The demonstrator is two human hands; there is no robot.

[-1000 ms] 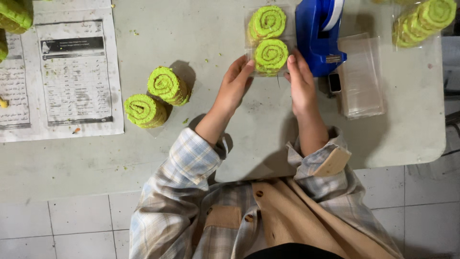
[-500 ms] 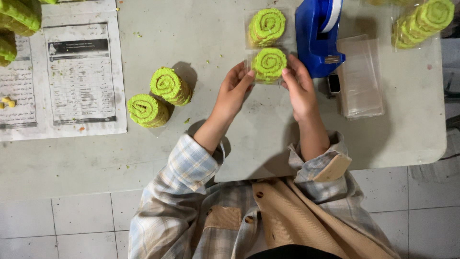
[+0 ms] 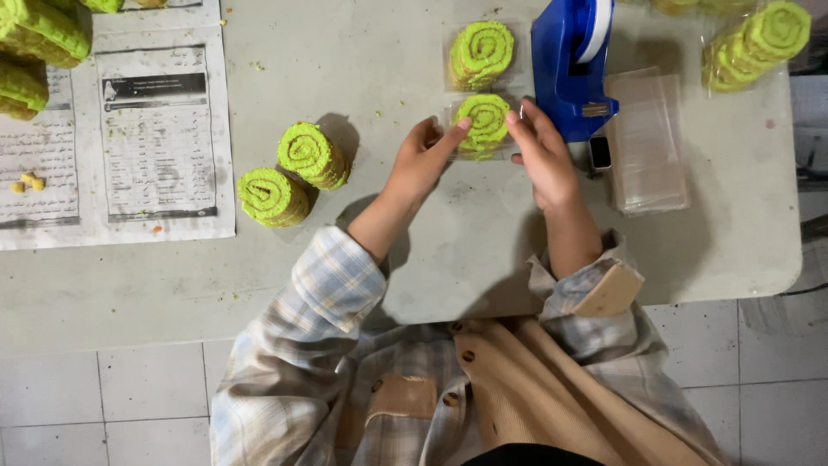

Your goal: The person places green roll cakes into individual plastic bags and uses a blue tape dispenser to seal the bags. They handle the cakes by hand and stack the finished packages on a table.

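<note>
Hands pinching a bagged green roll [image 3: 484, 121] on the bench [image 3: 388, 78], left hand [image 3: 420, 160] and right hand [image 3: 541, 151] at its sides, blue tape dispenser [image 3: 567, 69] just beside.

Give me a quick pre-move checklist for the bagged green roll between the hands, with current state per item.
1. Both hands on the bagged green roll: ok, left hand and right hand pinch it from either side.
2. Roll fully inside its clear bag: cannot tell, film edges are faint.
3. Blue tape dispenser in reach: ok, right beside the right hand.
4. Spare clear bags stacked and apart: ok.
5. Finished bagged roll out of the way: ok, lies just beyond.
6. Two unwrapped rolls waiting: ok, left of the left hand.
</note>
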